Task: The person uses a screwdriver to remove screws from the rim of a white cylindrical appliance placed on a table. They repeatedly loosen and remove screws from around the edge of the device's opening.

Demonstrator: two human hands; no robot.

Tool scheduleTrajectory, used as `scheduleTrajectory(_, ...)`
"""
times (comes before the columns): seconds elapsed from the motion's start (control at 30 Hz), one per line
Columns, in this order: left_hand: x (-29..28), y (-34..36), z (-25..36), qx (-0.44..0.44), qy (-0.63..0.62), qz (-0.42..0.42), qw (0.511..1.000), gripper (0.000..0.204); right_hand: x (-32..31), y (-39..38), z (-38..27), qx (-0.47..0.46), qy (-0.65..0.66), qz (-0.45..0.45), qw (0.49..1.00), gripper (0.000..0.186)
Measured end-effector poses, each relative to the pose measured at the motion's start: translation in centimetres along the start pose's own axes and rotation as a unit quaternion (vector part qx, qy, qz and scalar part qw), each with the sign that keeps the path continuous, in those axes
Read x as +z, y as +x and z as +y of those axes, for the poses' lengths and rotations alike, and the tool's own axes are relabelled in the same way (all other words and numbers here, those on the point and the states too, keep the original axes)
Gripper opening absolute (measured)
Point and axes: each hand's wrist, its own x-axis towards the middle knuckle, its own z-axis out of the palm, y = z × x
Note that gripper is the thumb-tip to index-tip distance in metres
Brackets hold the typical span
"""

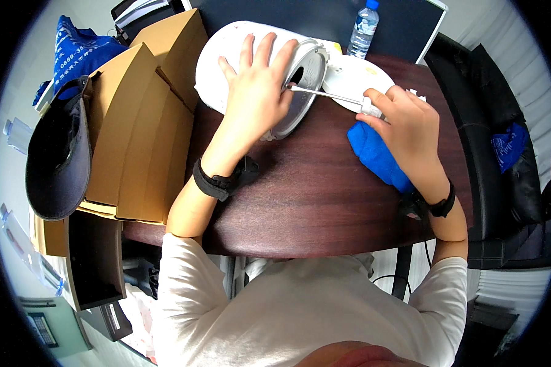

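Observation:
A white rounded cylindrical housing (217, 64) lies on its side on the dark wooden table, its grey-rimmed open end (315, 67) facing right. Spread over its top, my left hand (257, 85) steadies it with fingers apart, the thumb bent near the opening. My right hand (407, 119) is closed around the pale handle of a screwdriver (333, 96). Its metal shaft points left across the opening, and the tip ends beside my left thumb; whether it touches anything there I cannot tell. Behind the shaft sits a white round cover (349, 73).
A blue cloth (373, 153) lies under my right forearm. A water bottle (363, 30) stands at the back against a dark partition (288, 15). Cardboard boxes (128, 128) and a dark cap (58, 159) border the left side. A black sofa (490, 208) is at the right.

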Motion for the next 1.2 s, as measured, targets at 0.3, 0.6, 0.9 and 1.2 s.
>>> scheduleTrajectory(0.3, 0.1, 0.1, 0.0, -0.002, -0.013, 0.006, 1.000, 0.072, 3.6, -2.8, -0.2, 0.232, 0.585, -0.281, 0.724, 0.035)
scheduleTrajectory(0.6, 0.1, 0.1, 0.0, -0.002, -0.014, 0.007, 1.000, 0.072, 3.2, -2.9, -1.6, 0.237, 0.655, -0.310, 0.647, 0.048)
scheduleTrajectory(0.9, -0.1, 0.1, 0.1, -0.002, -0.007, 0.002, 1.000, 0.070, 3.2, -3.0, -1.8, 0.234, 0.652, -0.325, 0.643, 0.047)
scheduleTrajectory(1.2, 0.0, 0.2, 0.2, -0.004, -0.015, 0.004, 1.000, 0.070, 3.0, -2.9, -1.7, 0.224, 0.641, -0.312, 0.665, 0.044)
